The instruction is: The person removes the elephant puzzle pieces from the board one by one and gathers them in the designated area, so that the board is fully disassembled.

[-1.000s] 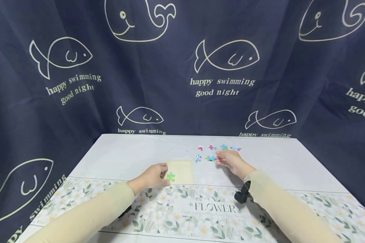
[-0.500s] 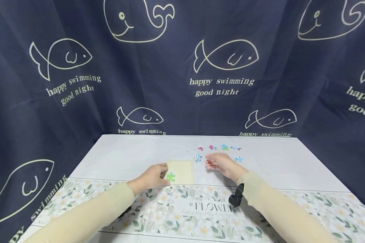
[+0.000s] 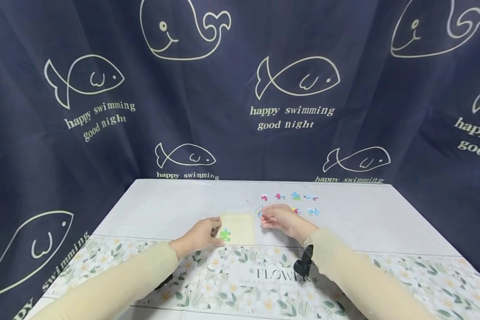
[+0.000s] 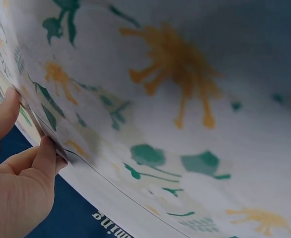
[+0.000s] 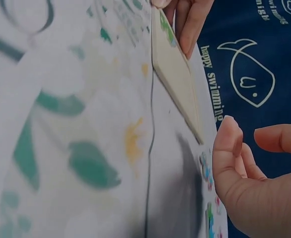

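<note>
My left hand (image 3: 200, 233) grips the left edge of a shallow cream puzzle tray (image 3: 244, 231), thumb at the near corner and fingers farther back. A green jigsaw piece (image 3: 225, 235) with a blue tab lies in the tray's near left corner. To the right of the tray, my right hand (image 3: 284, 220) hovers with loosely bent fingers, its fingertips by a blue jigsaw piece (image 3: 258, 210) with an eye printed on it. The right wrist view shows thumb and fingers apart with nothing between them. What lies beneath this hand is hidden in the head view.
Behind my right hand lies a row of jigsaw pieces, among them a blue-and-green piece (image 3: 296, 196). A yellow-and-red piece (image 3: 296, 210) and a light blue piece (image 3: 314, 212) are to its right. A floral cloth (image 3: 240, 289) covers the table's front; a dark curtain (image 3: 232, 98) hangs behind.
My right hand has moved left along the nearer row of pieces toward the eye piece, uncovering the yellow-and-red and light blue pieces. The left hand and tray stay in place.
</note>
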Motion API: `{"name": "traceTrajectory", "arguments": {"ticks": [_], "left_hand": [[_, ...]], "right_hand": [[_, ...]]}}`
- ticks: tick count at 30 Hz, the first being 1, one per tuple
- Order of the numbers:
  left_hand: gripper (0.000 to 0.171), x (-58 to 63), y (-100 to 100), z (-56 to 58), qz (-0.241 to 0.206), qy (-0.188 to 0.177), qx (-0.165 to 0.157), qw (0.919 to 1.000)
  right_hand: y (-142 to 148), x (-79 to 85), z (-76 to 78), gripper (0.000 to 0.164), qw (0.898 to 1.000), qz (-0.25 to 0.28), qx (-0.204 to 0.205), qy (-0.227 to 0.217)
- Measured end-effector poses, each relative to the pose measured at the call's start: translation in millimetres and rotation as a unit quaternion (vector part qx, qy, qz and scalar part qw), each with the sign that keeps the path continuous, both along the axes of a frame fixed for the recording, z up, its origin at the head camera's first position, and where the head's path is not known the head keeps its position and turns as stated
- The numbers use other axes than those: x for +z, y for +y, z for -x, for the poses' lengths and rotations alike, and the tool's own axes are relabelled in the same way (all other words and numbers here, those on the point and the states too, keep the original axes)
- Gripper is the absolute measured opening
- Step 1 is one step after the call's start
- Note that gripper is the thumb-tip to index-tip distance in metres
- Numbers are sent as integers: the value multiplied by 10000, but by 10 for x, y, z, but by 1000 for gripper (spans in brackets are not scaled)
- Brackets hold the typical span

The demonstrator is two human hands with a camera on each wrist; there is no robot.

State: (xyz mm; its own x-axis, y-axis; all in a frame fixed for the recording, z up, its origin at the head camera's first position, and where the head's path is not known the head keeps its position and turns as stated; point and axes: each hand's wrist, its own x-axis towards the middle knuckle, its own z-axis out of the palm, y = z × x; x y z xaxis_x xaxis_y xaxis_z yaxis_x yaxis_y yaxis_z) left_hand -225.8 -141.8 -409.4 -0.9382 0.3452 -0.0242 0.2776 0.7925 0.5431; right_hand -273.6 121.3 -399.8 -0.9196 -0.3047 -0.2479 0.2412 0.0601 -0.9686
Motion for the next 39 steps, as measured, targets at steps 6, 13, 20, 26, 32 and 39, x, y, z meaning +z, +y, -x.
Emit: {"name": "traceTrajectory", "arguments": {"ticks": [6,13,20,26,32,39], "left_hand": [[61,-31,9,3,68,-17,30,10000],[70,-55,9,24,151,-66,131,9998],[70,-38,22,14,85,-56,104,9999],[71,-41,12,-10,68,42,-120,9999],[72,-12,24,-11,86,101,-151,9998],[73,-16,10,-2,89,72,-123,9999]], "right_hand": [[-116,-21,-25,38,9994,-136,259,190],[-269,-23,-54,38,9971,-262,708,138],[-443,-20,-90,33,9939,-441,1009,100],[-557,-19,-111,29,9925,-642,1034,80],[-679,-21,-127,25,9939,-730,817,104],[-793,-21,-145,19,9929,-1077,465,174]]}}
